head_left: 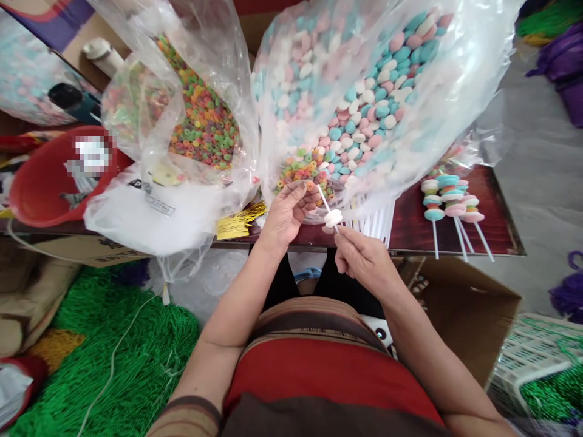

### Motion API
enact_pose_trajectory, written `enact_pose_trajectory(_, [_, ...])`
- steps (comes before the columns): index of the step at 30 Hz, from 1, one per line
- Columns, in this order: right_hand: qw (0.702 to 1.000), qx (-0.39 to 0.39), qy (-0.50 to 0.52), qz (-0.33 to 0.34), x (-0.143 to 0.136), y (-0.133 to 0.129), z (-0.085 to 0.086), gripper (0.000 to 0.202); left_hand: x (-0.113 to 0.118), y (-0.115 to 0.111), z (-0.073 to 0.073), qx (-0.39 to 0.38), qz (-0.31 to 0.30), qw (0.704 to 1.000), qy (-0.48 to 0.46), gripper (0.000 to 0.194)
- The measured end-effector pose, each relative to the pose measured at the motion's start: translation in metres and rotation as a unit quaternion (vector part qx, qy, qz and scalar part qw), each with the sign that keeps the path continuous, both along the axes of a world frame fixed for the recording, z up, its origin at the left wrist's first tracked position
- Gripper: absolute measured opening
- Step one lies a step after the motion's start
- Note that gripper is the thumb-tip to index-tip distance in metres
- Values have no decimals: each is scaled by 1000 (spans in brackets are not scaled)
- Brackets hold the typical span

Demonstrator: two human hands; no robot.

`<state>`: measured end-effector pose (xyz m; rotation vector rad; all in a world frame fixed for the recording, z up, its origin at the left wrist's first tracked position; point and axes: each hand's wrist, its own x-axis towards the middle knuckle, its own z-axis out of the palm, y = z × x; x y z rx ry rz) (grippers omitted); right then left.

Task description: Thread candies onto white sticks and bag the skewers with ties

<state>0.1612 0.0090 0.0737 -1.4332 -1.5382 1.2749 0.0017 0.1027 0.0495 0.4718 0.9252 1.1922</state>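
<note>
My right hand (359,252) pinches a white stick (323,198) just below two white candies (333,218) threaded on it. At the stick's bare upper end, my left hand (291,209) holds a small orange ring candy (311,187) between its fingertips. Right behind my hands is a pile of small ring candies (298,168) in several colours. A large clear bag (423,115) holds pink, white and blue candies (359,121). More white sticks (376,221) lie on the table beside my right hand.
Finished candy sticks (450,200) lie at the dark red table's (410,227) right end. Left are gold twist ties (241,221), a bag of ring candies (204,127) and a red basin (45,182). A cardboard box (469,315) stands below right; green strands (113,346) cover the lower left.
</note>
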Motion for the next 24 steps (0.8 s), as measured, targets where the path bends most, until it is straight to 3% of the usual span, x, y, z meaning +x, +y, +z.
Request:
enact_pose_trajectory(10, [1000,-7,-7,-6,0,2,-5,33,0,-5,-1,88,-31,994,51,16])
enact_pose_trajectory(15, [999,-30,39,-15,3,-4,-12,36,-3,-4,6,67,-63,995,51,18])
enact_pose_trajectory(20, [992,-90,80,-27,8,-7,-6,42,-5,-2,6,56,-97,993,26,17])
enact_pose_trajectory(24, [996,-44,51,-52,4,-9,-8,38,1,-5,0,38,-74,996,22,16])
